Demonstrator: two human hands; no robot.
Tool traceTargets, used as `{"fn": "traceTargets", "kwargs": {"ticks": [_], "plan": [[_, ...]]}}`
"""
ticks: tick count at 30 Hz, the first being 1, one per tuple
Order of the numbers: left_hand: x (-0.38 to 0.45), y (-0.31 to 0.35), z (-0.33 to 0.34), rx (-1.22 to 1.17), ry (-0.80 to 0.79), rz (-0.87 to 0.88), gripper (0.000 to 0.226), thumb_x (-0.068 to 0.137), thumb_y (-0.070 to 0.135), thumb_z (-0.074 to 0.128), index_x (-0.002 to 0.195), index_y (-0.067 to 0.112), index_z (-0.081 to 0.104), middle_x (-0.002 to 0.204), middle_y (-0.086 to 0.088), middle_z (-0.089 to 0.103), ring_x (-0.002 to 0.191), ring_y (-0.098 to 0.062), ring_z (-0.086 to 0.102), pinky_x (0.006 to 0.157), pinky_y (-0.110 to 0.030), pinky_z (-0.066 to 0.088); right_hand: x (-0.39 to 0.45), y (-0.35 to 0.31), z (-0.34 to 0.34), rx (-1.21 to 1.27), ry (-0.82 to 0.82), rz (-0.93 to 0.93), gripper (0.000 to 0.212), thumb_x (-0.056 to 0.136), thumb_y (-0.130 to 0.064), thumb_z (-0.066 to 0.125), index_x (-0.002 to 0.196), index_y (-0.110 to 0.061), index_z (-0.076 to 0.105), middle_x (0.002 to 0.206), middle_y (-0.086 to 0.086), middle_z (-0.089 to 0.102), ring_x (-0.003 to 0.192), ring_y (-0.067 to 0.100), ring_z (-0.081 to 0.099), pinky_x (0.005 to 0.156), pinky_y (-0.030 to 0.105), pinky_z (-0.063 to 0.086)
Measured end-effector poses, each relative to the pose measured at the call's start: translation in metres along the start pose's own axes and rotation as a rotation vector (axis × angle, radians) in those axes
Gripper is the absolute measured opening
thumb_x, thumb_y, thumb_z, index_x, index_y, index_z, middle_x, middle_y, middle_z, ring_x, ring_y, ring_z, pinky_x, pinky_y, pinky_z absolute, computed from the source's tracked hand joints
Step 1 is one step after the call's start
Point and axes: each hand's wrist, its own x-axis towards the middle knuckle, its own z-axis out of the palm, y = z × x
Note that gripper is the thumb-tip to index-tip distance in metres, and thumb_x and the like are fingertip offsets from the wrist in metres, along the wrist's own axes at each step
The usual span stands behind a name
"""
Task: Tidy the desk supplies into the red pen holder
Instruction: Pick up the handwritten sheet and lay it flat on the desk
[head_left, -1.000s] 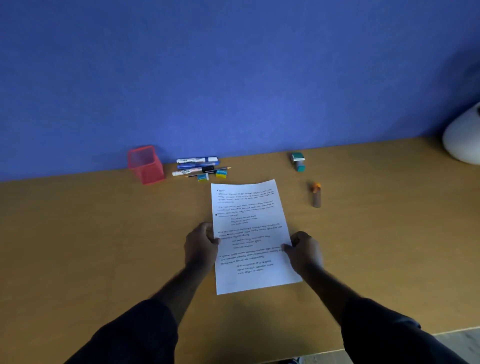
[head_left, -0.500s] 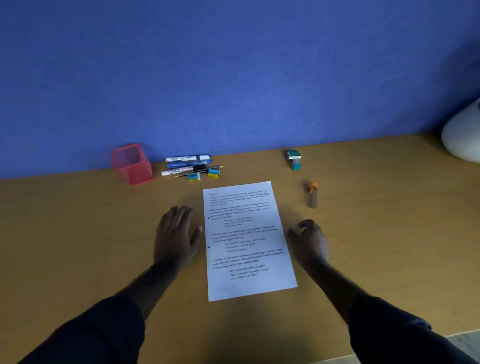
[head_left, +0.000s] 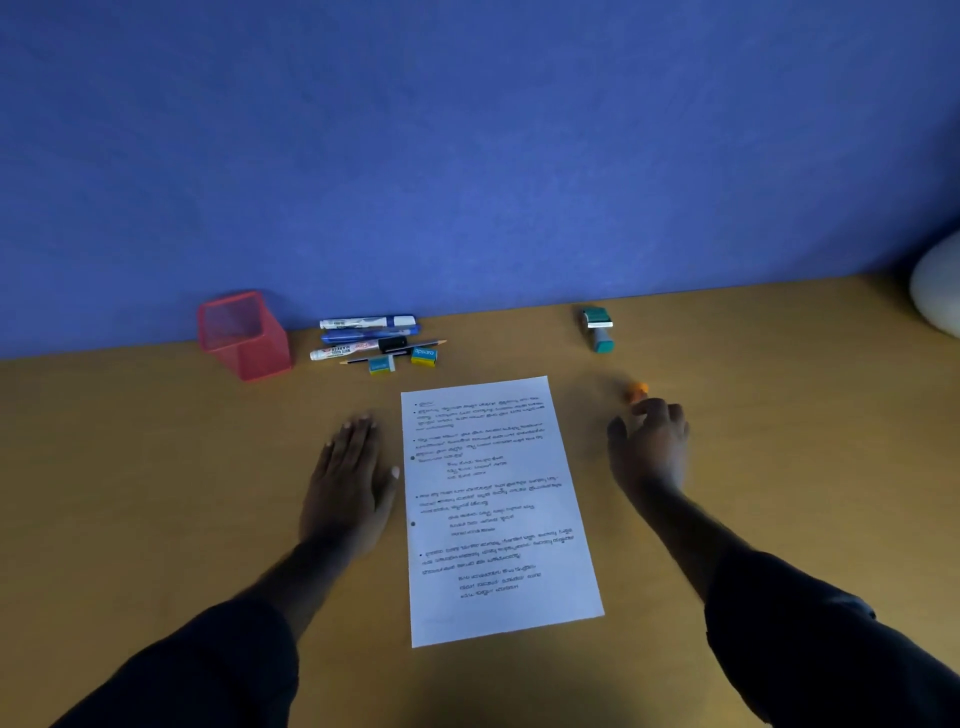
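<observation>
Evidently, no part of the tidying is seen to be completed. At the far left, the red pen holder (head_left: 244, 335) is found standing against the blue wall (head_left: 467, 156), and nothing can be made out inside its mesh. Just beside it to the right, a cluster of supplies is noted lying on the desk (head_left: 130, 493): the markers (head_left: 366, 332) stacked side by side, a pencil (head_left: 410, 349) laid across them, and two small erasers (head_left: 402, 360) touching the group's near edge. All of these are judged still to be collected.

Nearer the camera, the left hand (head_left: 345, 483) is observed flat on the desk, palm down, fingers spread, with nothing gripped; it lies just beside the left edge of the printed sheet (head_left: 498, 509), which lies flat at the centre.

To the right of the sheet, the right hand (head_left: 649, 447) is recorded reaching forward with fingers loosely curled toward a small orange-tipped item (head_left: 638, 389). The area is blurred; whether the fingertips are touching it or closed on it cannot be told. Farther back, near the wall, a teal stamp-like object (head_left: 597, 328) is seen well apart from the holder. At the far right edge, a white rounded object (head_left: 940, 291) is partly visible.

The remaining work is judged to be the whole of it: every loose item is outstanding.
</observation>
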Motion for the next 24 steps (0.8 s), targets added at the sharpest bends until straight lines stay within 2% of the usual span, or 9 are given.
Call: {"fn": "traceTargets", "kwargs": {"ticks": [6, 13, 17, 21, 24], "plan": [[0.000, -0.003, 0.000, -0.001, -0.007, 0.008, 0.069, 0.099, 0.048, 0.030, 0.156, 0.010, 0.028, 0.165, -0.009, 0.025, 0.152, -0.029, 0.023, 0.123, -0.044, 0.020, 0.011, -0.009, 0.013, -0.052, 0.147, -0.019, 0.032, 0.079, -0.022, 0.063, 0.107, -0.008, 0.056, 0.113, 0.017, 0.052, 0.107, 0.037, 0.045, 0.086, 0.044, 0.040], [0.000, -0.003, 0.001, 0.000, 0.002, 0.008, 0.067, 0.100, 0.046, 0.032, 0.156, 0.010, 0.029, 0.165, -0.009, 0.025, 0.152, -0.028, 0.024, 0.122, -0.043, 0.020, 0.023, -0.034, 0.034, -0.147, 0.172, -0.235, 0.028, 0.080, -0.023, 0.064, 0.104, -0.010, 0.059, 0.107, 0.016, 0.055, 0.104, 0.036, 0.046, 0.086, 0.045, 0.036], [0.000, -0.003, 0.001, 0.004, 0.015, 0.007, 0.067, 0.100, 0.046, 0.034, 0.156, 0.010, 0.029, 0.165, -0.008, 0.024, 0.153, -0.026, 0.022, 0.123, -0.039, 0.016, 0.054, -0.058, 0.038, -0.243, 0.155, -0.332, 0.034, 0.084, -0.025, 0.059, 0.112, -0.007, 0.056, 0.110, 0.019, 0.056, 0.106, 0.039, 0.046, 0.088, 0.047, 0.036], [0.000, -0.003, 0.002, 0.001, 0.016, 0.007, 0.068, 0.101, 0.047, 0.033, 0.157, 0.010, 0.027, 0.166, -0.007, 0.022, 0.153, -0.025, 0.020, 0.124, -0.040, 0.016, 0.093, -0.072, 0.040, -0.330, 0.123, -0.237, 0.036, 0.085, -0.024, 0.055, 0.112, 0.000, 0.052, 0.110, 0.025, 0.061, 0.107, 0.040, 0.046, 0.089, 0.048, 0.034], [0.000, -0.003, 0.001, -0.003, 0.012, -0.001, 0.068, 0.101, 0.047, 0.033, 0.157, 0.010, 0.026, 0.166, -0.006, 0.021, 0.154, -0.024, 0.019, 0.124, -0.041, 0.017, 0.111, -0.075, 0.045, -0.395, 0.028, -0.155, 0.032, 0.088, -0.023, 0.052, 0.113, -0.002, 0.049, 0.111, 0.025, 0.064, 0.112, 0.041, 0.046, 0.093, 0.047, 0.031]]}}
